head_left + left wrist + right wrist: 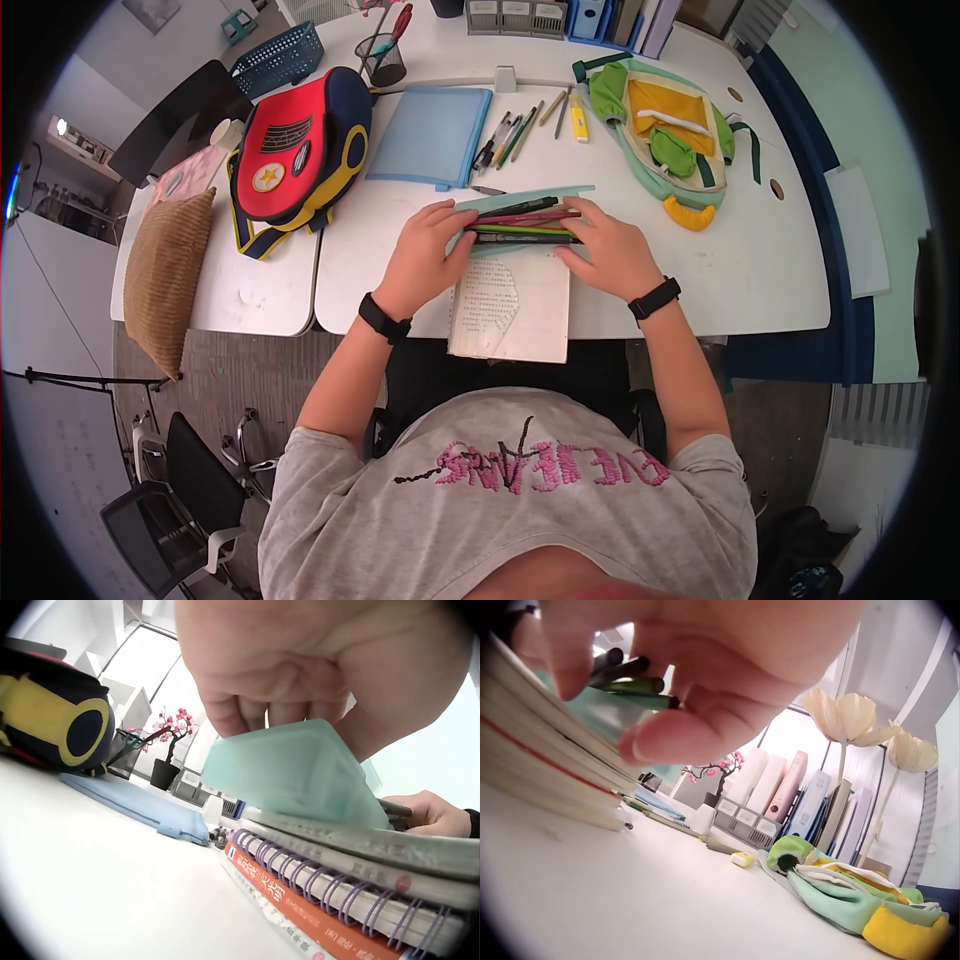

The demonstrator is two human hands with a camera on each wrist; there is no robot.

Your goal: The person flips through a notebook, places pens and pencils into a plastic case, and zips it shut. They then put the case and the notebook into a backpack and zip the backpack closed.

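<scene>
A translucent teal pencil case (277,769) holding several pens (520,238) lies across the top of a stack of books and notebooks (511,310). At its left end, my left hand (432,255) grips the case with fingers curled over the far side and thumb near. My right hand (608,250) is at the other end, its fingers and thumb around the case and pen ends (641,686). In the left wrist view, a spiral notebook (322,877) and an orange book (300,907) show in the stack under the case.
Beyond the case lie loose pens (520,135), a yellow highlighter (579,118) and a blue folder (428,135). A red backpack (290,150) stands left, a green and yellow bag (665,135) right. Farther back are a mesh pen cup (384,65) and binders (620,25).
</scene>
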